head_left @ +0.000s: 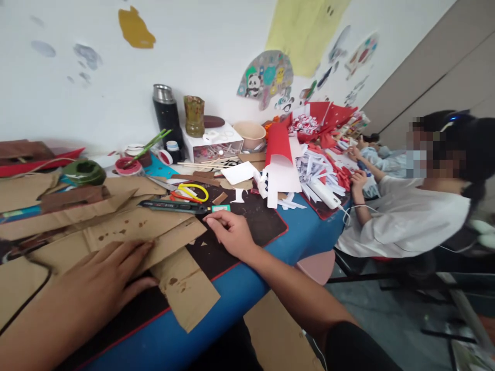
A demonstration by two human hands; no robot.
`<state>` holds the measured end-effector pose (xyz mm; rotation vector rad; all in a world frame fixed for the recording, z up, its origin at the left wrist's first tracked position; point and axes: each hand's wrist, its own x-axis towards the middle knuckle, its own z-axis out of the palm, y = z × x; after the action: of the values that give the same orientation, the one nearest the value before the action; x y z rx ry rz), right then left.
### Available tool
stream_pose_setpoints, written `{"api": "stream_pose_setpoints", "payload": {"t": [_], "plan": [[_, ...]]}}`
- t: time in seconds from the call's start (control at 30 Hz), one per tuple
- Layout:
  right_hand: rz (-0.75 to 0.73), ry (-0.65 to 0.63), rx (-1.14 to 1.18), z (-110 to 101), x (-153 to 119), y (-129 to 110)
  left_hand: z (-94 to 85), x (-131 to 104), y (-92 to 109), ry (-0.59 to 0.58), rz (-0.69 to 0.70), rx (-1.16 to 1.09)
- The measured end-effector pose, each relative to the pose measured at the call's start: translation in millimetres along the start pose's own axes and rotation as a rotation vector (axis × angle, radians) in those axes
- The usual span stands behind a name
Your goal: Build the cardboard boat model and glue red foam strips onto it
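My left hand (96,283) lies flat on a piece of brown cardboard (131,232), its fingers stretched out and the thumb apart. Another cardboard flap (189,293) with dark stains hangs toward the table's front edge. My right hand (230,232) rests on the dark mat (266,219), fingers bent, thumb and index together beside a small green-and-white item (220,208); whether anything is pinched is too small to tell. Just above the cardboard lies a black utility knife (172,207), its end near my right fingertips. Yellow-handled scissors (197,192) lie behind it.
Along the wall stand a black thermos (167,113), a brown-green cup (194,116), a white box (212,144) and a bowl (249,135). Red paper (278,144) and white paper strips (315,167) are piled to the right. A person in a white shirt (406,216) sits at the right.
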<state>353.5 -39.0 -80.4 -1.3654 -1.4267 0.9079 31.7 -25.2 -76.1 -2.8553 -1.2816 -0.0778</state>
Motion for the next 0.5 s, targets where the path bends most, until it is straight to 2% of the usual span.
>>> {"api": "stream_pose_setpoints", "payload": {"t": [0.13,0.3,0.4,0.5], "plan": [[0.012,-0.003,-0.019,1.3,-0.2,-1.3,13.8,-1.7,-4.4,0.079,-0.001,-0.062],[-0.002,-0.016,-0.038,-6.6,2.9,-1.9,21.7,1.8,-4.2,0.046,0.025,-0.052],[0.005,0.078,-0.106,-29.1,10.5,-1.0,28.8,-0.7,-6.9,0.047,0.038,0.002],[0.02,0.149,-0.262,-66.5,20.2,-2.5,40.7,-7.0,-11.8,0.033,0.059,0.075]]}}
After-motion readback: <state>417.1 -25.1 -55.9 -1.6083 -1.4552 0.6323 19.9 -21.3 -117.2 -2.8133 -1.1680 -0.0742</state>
